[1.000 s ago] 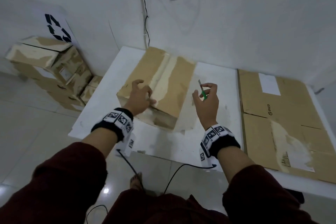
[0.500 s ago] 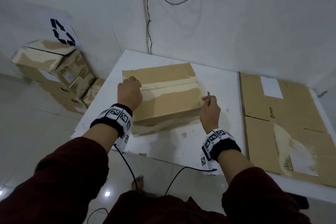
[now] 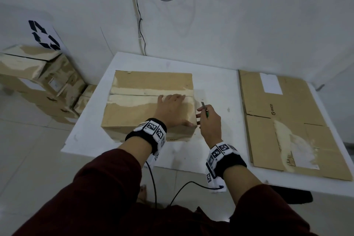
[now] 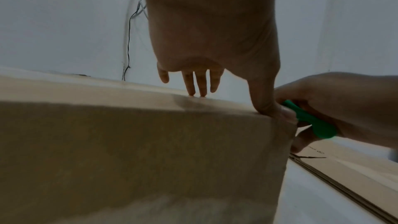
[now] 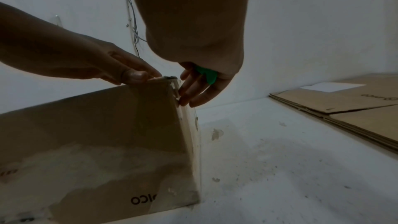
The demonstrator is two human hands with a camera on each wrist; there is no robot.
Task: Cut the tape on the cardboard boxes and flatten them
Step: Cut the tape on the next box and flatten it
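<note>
A closed cardboard box stands on the white table, its taped top seam running left to right. My left hand lies flat on the box top near its right end, fingers straight and thumb at the near right corner. My right hand is just right of that corner and holds a green-handled cutter with the blade pointing up and away. In the right wrist view the cutter's green handle sits in the palm, and the lower fingers touch the box's right edge.
Flattened cardboard sheets cover the right side of the table. More closed boxes are stacked on the floor at the left under a recycling sign. Cables hang down the wall behind the table.
The box has been turned so its seam runs left to right. My left hand moved from the box's left end to its right end. My right hand with the cutter stays beside the right edge.
</note>
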